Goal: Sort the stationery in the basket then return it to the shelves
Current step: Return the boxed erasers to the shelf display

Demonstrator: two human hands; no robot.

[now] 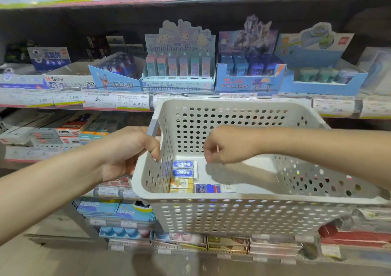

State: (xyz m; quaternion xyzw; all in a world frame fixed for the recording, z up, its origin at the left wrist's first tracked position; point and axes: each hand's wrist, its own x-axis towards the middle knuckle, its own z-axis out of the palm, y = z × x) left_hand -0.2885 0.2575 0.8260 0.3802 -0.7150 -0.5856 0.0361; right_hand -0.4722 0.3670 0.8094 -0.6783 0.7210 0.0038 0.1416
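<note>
We start with the stationery: small boxed erasers lie on the floor of the basket [243,203], bunched in its near left corner. Two blue-labelled erasers [183,168] sit stacked front to back against the left wall, two yellow-orange erasers [182,184] just in front of them, and a purple-and-red eraser [208,188] beside those, toward the middle. We judge each to be light, stiff and wrapped in glossy sleeve, so slightly slippery; we take one by its long sides with thumb and forefinger, lifting straight up.

The right hand [224,145] hovers inside the basket above the erasers, fingers curled inward with tips drawn together. We cannot tell whether it pinches anything. The left hand [129,148] is closed around the basket's left rim, carrying it; the perforated plastic looks rigid.

Beyond stands the shelf [135,104] with price labels, holding display cartons, including the Sanrio carton [179,64] of upright erasers.
</note>
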